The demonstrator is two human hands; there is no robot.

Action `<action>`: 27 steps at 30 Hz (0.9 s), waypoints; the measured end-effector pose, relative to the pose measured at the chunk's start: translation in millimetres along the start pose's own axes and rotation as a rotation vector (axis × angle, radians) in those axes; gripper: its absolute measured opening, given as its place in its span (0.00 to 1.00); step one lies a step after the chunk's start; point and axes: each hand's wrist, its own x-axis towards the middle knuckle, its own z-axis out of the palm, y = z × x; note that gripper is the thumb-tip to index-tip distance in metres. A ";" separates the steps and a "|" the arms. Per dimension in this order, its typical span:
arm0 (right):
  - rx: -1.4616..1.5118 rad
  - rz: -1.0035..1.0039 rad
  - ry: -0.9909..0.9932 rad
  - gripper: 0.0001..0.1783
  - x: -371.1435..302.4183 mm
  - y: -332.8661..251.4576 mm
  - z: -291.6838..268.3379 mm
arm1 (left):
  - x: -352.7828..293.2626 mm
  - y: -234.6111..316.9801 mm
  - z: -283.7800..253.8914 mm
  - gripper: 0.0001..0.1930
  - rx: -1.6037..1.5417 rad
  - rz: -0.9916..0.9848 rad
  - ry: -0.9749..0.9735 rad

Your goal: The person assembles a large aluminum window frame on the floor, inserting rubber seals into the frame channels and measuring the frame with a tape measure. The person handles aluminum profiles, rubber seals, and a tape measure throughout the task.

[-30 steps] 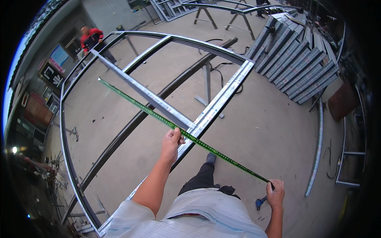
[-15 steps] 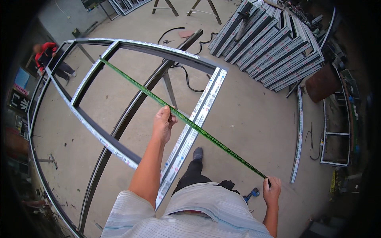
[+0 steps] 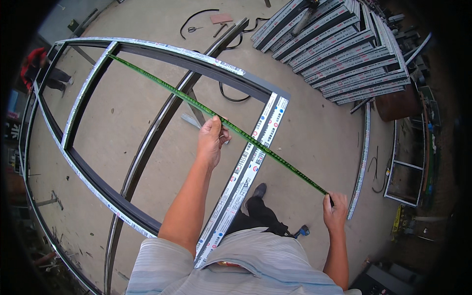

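A green tape measure (image 3: 291, 168) stretches diagonally over a metal window frame (image 3: 248, 169) covered in printed protective film. Its far end meets the frame's inner crossbar (image 3: 90, 96) at the upper left, and the blade passes over the near end bar. With thumb and fingers, my left hand (image 3: 211, 140) pinches the blade inside the frame opening. My right hand (image 3: 335, 210) is closed around the dark tape case, mostly hidden in the fist, at the lower right beyond the frame.
Dark support rails (image 3: 162, 115) run beneath the frame. Many film-covered frames (image 3: 339, 54) lean stacked at upper right. Scissors (image 3: 195, 29), a hammer (image 3: 220, 30) and black strips lie on the floor. A blue power tool (image 3: 303, 230) sits near my feet. Another person (image 3: 37, 69) stands far left.
My view has shifted, so the frame sits lower left. Both hands keep hold of the taut tape, the right one appearing slightly higher. The other person has shifted toward the left rim.
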 end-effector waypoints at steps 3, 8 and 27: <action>-0.029 -0.015 0.004 0.07 27.8 -5.2 7.0 | 14.9 -8.1 0.0 0.18 0.001 -0.018 0.016; -0.004 -0.040 -0.025 0.07 59.8 -3.2 15.2 | 34.8 -0.5 9.1 0.18 0.044 -0.002 0.044; 0.042 -0.099 -0.116 0.08 167.4 18.8 58.8 | 144.7 16.6 23.2 0.19 -0.111 0.109 0.154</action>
